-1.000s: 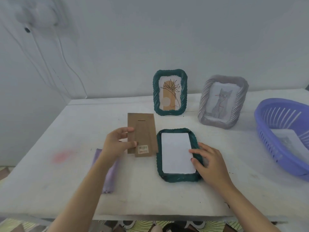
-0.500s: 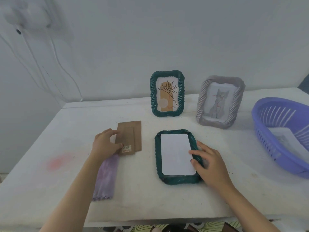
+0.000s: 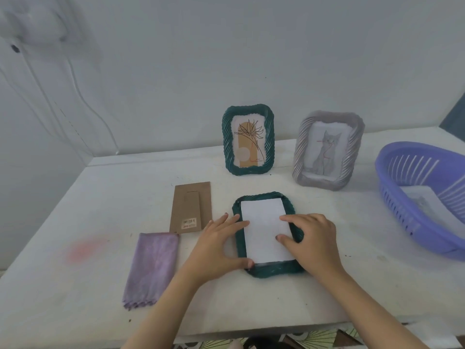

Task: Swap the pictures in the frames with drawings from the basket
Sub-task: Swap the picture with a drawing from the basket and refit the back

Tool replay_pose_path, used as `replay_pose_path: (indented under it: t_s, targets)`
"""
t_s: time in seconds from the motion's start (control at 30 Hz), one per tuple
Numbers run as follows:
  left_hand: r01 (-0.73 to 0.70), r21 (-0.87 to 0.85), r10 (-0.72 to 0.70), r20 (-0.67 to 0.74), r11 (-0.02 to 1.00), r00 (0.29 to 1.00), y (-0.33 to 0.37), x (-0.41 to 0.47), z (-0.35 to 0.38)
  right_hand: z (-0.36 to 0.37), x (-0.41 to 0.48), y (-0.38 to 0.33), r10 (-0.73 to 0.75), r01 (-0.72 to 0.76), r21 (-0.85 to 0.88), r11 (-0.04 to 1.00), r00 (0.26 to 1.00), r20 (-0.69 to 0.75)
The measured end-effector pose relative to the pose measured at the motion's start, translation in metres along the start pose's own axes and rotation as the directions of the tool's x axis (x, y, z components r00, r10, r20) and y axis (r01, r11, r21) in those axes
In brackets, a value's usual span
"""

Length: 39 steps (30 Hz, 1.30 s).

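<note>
left hand (image 3: 216,245), right hand (image 3: 314,240) lie spread on green frame (image 3: 274,271) atop white table (image 3: 100,197).

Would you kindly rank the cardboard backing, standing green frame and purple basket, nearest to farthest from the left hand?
1. cardboard backing, beside the left hand
2. standing green frame, at the back
3. purple basket, far right

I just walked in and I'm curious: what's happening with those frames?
A green frame lies face down on the table, its cardboard back off and lying to the left. White paper sits in it. The left hand touches its left edge, and the right hand presses the paper with its fingertips. A standing green frame and a grey frame are behind, and the basket is at the right.
</note>
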<state>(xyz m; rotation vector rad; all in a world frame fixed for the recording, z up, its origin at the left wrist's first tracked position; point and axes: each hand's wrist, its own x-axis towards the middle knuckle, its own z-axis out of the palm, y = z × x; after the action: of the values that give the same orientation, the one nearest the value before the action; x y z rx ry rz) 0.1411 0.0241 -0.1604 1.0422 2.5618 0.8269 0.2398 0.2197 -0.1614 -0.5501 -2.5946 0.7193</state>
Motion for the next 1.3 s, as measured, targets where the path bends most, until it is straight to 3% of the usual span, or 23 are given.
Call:
replay_pose_path:
  t_s: [0.1,0.27,0.47,0.53,0.6,0.73,0.87,0.97,1.07,1.13,1.17,1.23,1.3]
  targets:
    - [-0.017,0.034,0.016,0.017,0.999,1.0,0.0,0.001,-0.001,-0.002,0.002,-0.004,0.024,-0.021,0.06,0.998,0.998,-0.052]
    - [-0.005,0.003,0.005,0.033,1.0,0.999,0.001,0.0,-0.002,-0.01,0.003,-0.011,0.065,-0.044,0.307,0.951,0.996,-0.057]
    - [-0.013,-0.074,0.015,0.035,0.997,0.999,0.001,0.0,-0.004,-0.011,0.001,-0.007,0.054,-0.035,0.105,0.994,0.98,-0.193]
    - [-0.018,-0.107,0.019,0.005,0.994,1.0,0.002,0.001,-0.005,-0.012,-0.002,-0.008,0.089,-0.053,0.166,0.985,0.972,-0.218]
    - [-0.058,-0.177,0.047,-0.068,0.983,0.997,0.006,0.001,-0.006,-0.015,-0.004,-0.011,0.206,-0.125,0.378,0.917,0.962,-0.182]
    - [-0.099,-0.373,0.053,-0.133,0.922,0.99,0.025,0.005,-0.01,-0.02,-0.003,-0.014,0.378,-0.215,0.717,0.663,0.923,-0.072]
    - [0.016,-0.639,-0.065,-0.052,0.769,0.997,0.046,0.018,-0.012,-0.035,-0.006,-0.016,0.413,-0.201,0.809,0.553,0.909,-0.057]
    - [0.066,-0.701,-0.144,-0.052,0.71,0.988,0.06,0.03,-0.009,-0.047,-0.006,-0.009,0.389,-0.195,0.808,0.556,0.92,-0.046]
    - [0.053,-0.729,-0.154,-0.073,0.683,0.985,0.076,0.041,-0.001,-0.067,-0.005,0.008,0.292,-0.127,0.67,0.731,0.946,-0.138]
    - [0.044,-0.736,-0.158,-0.086,0.675,0.984,0.089,0.047,0.006,-0.088,-0.004,0.026,0.137,-0.024,0.358,0.934,0.946,-0.292]
    - [0.046,-0.743,-0.164,-0.087,0.668,0.983,0.095,0.049,0.01,-0.1,-0.003,0.037,0.033,0.024,0.156,0.988,0.937,-0.349]
    - [0.051,-0.763,-0.172,-0.08,0.644,0.982,0.108,0.052,0.02,-0.125,0.001,0.06,-0.083,0.017,-0.186,0.982,0.933,-0.351]
    - [0.064,-0.78,-0.187,-0.068,0.622,0.98,0.121,0.056,0.031,-0.152,0.002,0.08,-0.009,-0.066,-0.391,0.918,0.982,-0.186]
